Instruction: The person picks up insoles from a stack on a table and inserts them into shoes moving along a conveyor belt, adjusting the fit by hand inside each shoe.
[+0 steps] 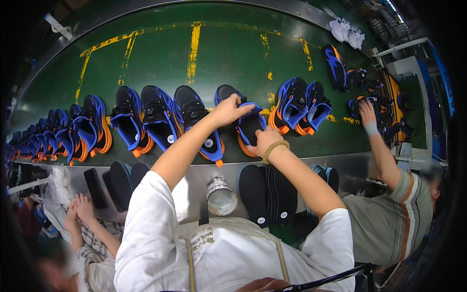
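Note:
A black, blue and orange sneaker (232,93) lies on the green conveyor belt (228,53) in front of me. My left hand (227,110) grips its opening from the left. My right hand (262,139) holds a black insole (250,124) that sits partly inside the same shoe. Matching sneakers lie in a row on both sides: three (160,119) to the left and a pair (300,104) to the right.
Black insoles (267,192) and a roll of tape (221,195) lie on the metal ledge (194,170) near me. A person on the right reaches a hand (367,111) to sneakers there. Another person's clasped hands (80,209) rest at lower left. White shoes (346,31) sit far back.

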### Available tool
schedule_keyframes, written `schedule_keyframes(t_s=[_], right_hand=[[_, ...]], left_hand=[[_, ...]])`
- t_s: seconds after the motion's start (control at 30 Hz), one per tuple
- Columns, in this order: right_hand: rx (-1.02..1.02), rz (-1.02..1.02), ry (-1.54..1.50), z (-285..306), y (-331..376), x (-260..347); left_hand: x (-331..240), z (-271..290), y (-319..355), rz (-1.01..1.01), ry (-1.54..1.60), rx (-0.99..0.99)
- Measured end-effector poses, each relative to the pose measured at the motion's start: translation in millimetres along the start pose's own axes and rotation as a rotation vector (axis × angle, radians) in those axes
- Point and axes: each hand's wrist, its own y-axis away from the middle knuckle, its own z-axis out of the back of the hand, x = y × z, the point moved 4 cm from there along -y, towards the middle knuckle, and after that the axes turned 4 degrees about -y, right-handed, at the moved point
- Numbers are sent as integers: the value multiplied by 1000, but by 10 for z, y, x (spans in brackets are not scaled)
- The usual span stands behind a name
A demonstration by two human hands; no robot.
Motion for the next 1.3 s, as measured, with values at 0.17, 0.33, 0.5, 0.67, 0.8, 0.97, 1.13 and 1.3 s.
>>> schedule_keyframes(t_s=[0.17,0.33,0.5,0.67,0.8,0.97,1.13,1.3], right_hand=[[56,177,8,-106,-182,-99],[-236,389,139,-343,-293,4],[-326,349,55,-442,-563,-68],[-94,222,111,-483,-662,-51],[351,167,293,-540,-662,-33],[258,103,335,-502,-572,-18],[538,254,490,-643,-722,-9],[513,492,529,-591,-655,-21]], left_hand=[[-56,16,-2,68,32,101],[-55,-1,-1,82,24,84],[-85,-33,-2,36,-27,64],[-196,11,102,54,-213,77],[-232,16,157,61,-373,159],[-239,-19,146,15,-389,154],[-267,-12,135,31,-284,138],[-192,-114,171,223,55,-17]])
